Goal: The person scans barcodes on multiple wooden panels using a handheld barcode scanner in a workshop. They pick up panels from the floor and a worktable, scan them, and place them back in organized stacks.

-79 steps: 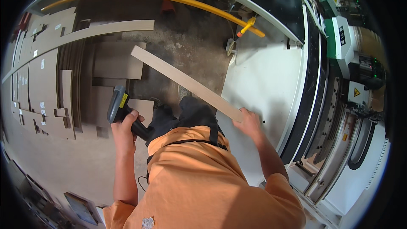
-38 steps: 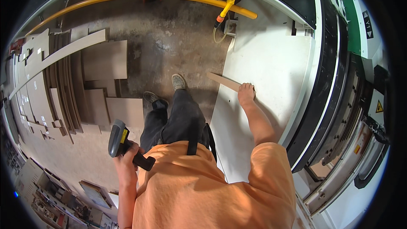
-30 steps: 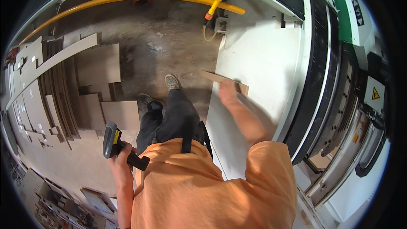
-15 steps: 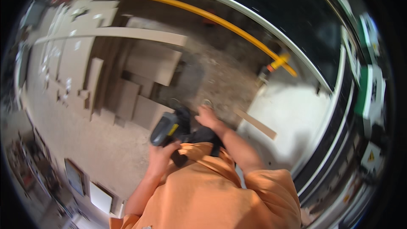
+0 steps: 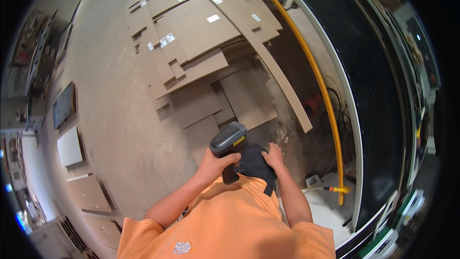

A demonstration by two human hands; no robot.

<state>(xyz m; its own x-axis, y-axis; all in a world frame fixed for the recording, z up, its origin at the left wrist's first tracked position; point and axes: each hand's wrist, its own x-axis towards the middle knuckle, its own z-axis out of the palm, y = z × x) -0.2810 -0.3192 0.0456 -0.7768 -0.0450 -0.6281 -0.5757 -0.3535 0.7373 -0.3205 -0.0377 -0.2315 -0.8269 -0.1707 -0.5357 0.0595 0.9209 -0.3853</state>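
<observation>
My left hand point(image 5: 214, 164) is wrapped around the grip of a dark grey handheld barcode scanner point(image 5: 228, 140), held upright before my waist. Its rounded head has a yellow label on the side. My right hand point(image 5: 273, 155) hangs beside my dark trousers point(image 5: 256, 162), empty, with its fingers loosely apart. Ahead lie stacked brown flat panels point(image 5: 196, 21), several bearing white labels point(image 5: 213, 18). Across them runs a long narrow panel strip point(image 5: 283, 83), whose near end sticks out past the stack toward my right side.
A yellow bar point(image 5: 316, 69) curves along the right, beside a long dark-topped machine point(image 5: 369, 91) with a pale edge. Cables point(image 5: 335, 100) hang behind the bar. On the left, a white board point(image 5: 70, 147) and a dark framed panel point(image 5: 64, 105) rest near the concrete floor point(image 5: 105, 67).
My view has swung left, so the panel stack now sits straight ahead. The scanner stays in my left hand. My right hand has come back closer to my side.
</observation>
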